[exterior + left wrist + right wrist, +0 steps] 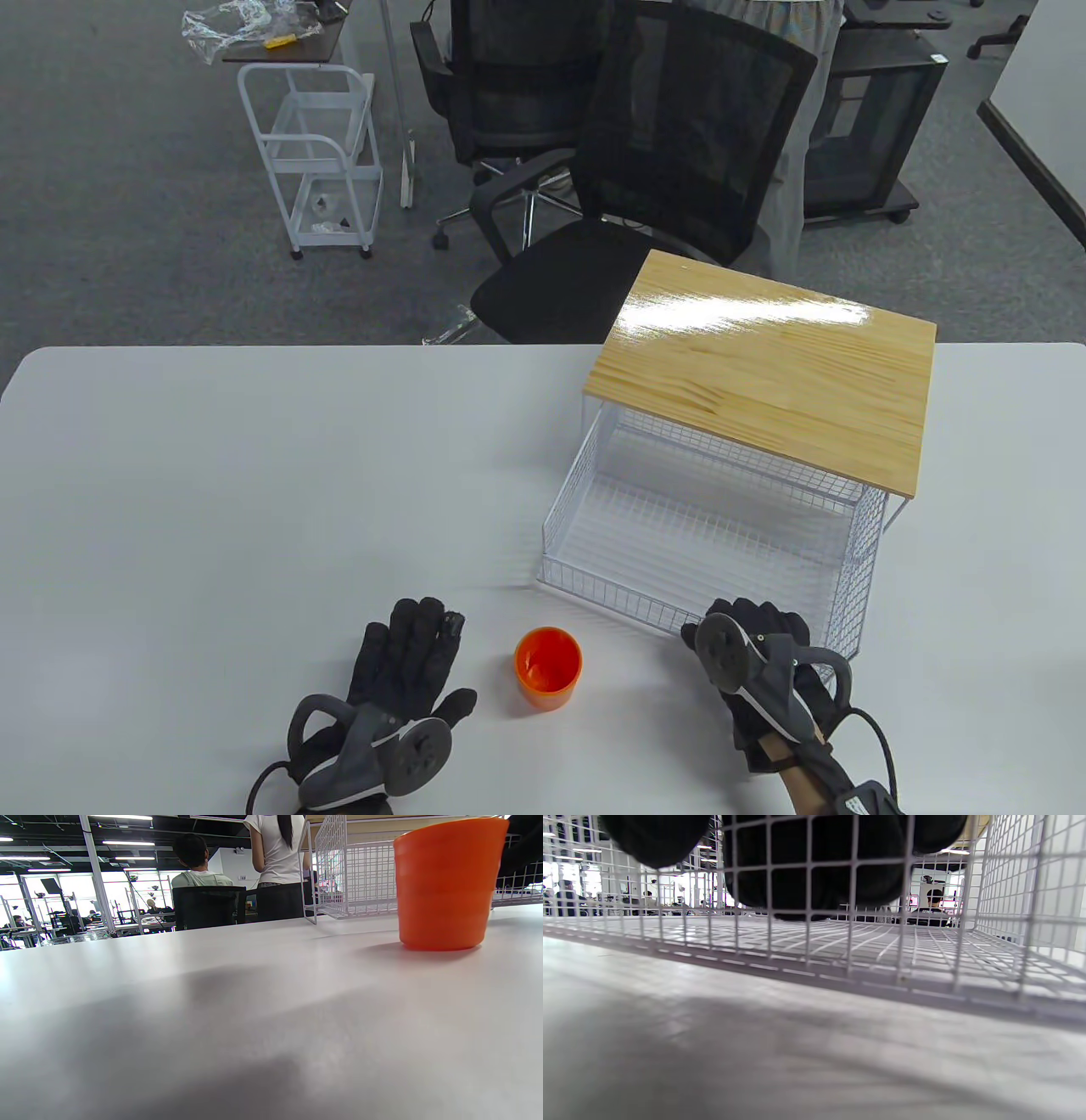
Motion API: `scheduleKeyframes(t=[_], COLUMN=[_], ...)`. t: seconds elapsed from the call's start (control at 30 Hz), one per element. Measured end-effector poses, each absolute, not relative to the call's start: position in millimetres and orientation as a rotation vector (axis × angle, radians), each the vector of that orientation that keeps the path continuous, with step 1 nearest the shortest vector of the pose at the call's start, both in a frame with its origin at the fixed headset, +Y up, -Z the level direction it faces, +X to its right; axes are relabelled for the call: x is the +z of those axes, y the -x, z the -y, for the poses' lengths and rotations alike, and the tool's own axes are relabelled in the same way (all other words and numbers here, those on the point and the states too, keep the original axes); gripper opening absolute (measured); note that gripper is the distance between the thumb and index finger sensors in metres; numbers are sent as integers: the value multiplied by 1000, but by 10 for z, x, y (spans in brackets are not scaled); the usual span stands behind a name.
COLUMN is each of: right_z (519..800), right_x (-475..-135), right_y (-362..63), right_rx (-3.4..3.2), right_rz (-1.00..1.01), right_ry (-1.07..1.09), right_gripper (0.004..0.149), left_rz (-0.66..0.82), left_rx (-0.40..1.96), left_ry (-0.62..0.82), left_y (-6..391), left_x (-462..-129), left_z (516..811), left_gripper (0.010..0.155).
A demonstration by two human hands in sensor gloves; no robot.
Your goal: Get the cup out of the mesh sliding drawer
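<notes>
orange cup [548, 668] smooth plastic with slight sheen, drawer [704, 543] thin white coated wire mesh just right of cup, top board [764, 373] glossy varnished pale wood with glare, table [254, 509] matt smooth white, gloves black knit cloth, trackers matt grey plastic

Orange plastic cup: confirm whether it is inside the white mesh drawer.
No, the orange plastic cup stands on the white table, outside the white mesh drawer.

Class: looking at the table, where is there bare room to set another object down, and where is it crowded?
Bare: the wide left half of the table, beyond the left hand, and the strip right of the mesh drawer. Crowded: the near edge, where the orange cup stands between the left hand and the right hand at the drawer's front.
</notes>
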State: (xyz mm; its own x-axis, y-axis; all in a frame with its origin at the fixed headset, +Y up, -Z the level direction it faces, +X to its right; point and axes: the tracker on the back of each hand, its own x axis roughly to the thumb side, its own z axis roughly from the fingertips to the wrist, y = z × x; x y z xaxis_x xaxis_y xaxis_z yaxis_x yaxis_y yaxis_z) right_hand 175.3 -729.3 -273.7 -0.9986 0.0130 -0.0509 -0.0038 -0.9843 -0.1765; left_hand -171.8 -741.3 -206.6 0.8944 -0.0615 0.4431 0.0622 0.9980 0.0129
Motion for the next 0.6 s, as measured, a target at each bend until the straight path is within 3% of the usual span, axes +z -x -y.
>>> scheduleKeyframes(t=[0.6], right_z=[7221], right_x=[-2766], right_y=[-1794], right_rx=[3107], right_rz=[275], right_ry=[40], right_gripper=[40], left_rz=[458], left_rx=[-63], left_ry=[-1], left_y=[1722], left_x=[-2067], left_z=[7415], left_gripper=[77])
